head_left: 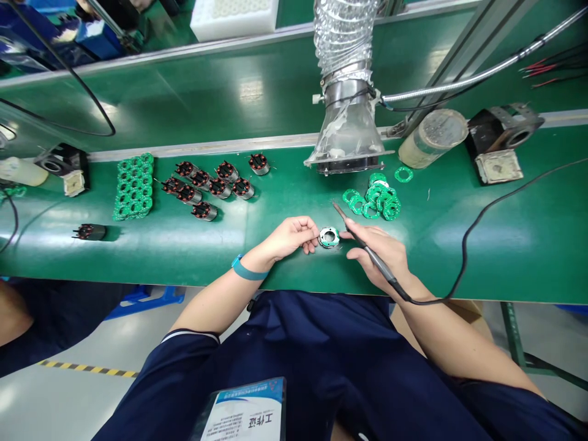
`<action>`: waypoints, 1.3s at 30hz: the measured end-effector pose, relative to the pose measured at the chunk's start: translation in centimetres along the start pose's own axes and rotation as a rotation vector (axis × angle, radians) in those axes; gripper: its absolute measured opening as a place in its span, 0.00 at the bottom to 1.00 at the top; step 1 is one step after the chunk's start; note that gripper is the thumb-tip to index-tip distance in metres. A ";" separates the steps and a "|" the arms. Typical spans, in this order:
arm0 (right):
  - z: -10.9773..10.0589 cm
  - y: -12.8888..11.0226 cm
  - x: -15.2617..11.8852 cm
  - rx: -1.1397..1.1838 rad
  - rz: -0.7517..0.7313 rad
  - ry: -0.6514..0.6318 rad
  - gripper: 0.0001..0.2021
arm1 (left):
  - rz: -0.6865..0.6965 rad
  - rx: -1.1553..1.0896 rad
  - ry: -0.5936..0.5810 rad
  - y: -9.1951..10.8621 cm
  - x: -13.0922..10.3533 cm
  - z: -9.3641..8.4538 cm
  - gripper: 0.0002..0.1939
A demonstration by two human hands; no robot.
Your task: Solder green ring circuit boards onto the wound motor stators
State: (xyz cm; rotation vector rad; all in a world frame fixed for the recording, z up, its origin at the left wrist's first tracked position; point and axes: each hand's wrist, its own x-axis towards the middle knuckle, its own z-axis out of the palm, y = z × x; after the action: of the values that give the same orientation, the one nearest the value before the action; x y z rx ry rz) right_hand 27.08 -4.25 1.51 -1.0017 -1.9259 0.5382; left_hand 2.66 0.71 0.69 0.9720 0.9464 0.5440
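Pinching a ring-topped part [329,244] is the left hand [297,235]; the right hand [380,250] holds a soldering iron [377,262]. Steady support, fingers clear of its tip [339,211], seems wise.

You wear a teal wristband [250,270] just behind your left hand [294,236]. Below that hand: navy short-sleeved shirt [316,349], white piping [193,332] on left sleeve [181,358], blue-and-white badge [250,413].
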 end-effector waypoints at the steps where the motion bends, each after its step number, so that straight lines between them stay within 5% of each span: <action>1: 0.2 0.6 0.3 -0.016 -0.015 -0.036 0.25 | -0.011 0.002 0.000 0.1 0.0 0.0 0.14; 6: 1.8 2.5 0.9 0.002 0.045 -0.196 0.28 | -0.146 -0.028 -0.011 0.6 0.0 -0.2 0.13; 13: 2.5 2.5 0.5 0.109 0.155 -0.228 0.23 | -0.530 -0.294 -0.103 1.0 0.9 -1.1 0.09; 17: 2.6 2.6 0.3 0.124 0.194 -0.228 0.23 | -0.558 -0.349 -0.097 1.4 0.9 -0.8 0.08; 24: 3.0 2.7 0.0 0.126 0.190 -0.201 0.22 | -0.265 -0.042 -0.044 1.8 -0.6 0.2 0.10; 29: 3.3 3.2 0.0 0.108 0.108 -0.198 0.25 | -0.039 0.410 0.020 1.8 -0.9 0.3 0.05; 34: 4.1 2.9 0.2 0.155 0.116 -0.090 0.22 | 0.437 0.948 0.302 -0.4 -1.5 1.3 0.09; 37: 4.6 2.5 0.2 0.184 0.165 -0.019 0.23 | 0.571 0.897 0.418 -2.8 -1.8 1.9 0.09; 39: 4.9 2.4 0.1 0.183 0.189 0.025 0.23 | 0.565 0.774 0.394 -4.0 -2.0 2.0 0.11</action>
State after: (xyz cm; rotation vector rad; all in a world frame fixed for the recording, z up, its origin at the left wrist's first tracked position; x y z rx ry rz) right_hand 23.94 -2.65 -2.62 -1.0718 -1.7345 0.7912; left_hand 3.37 -3.63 -1.54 1.9081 1.2723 0.8894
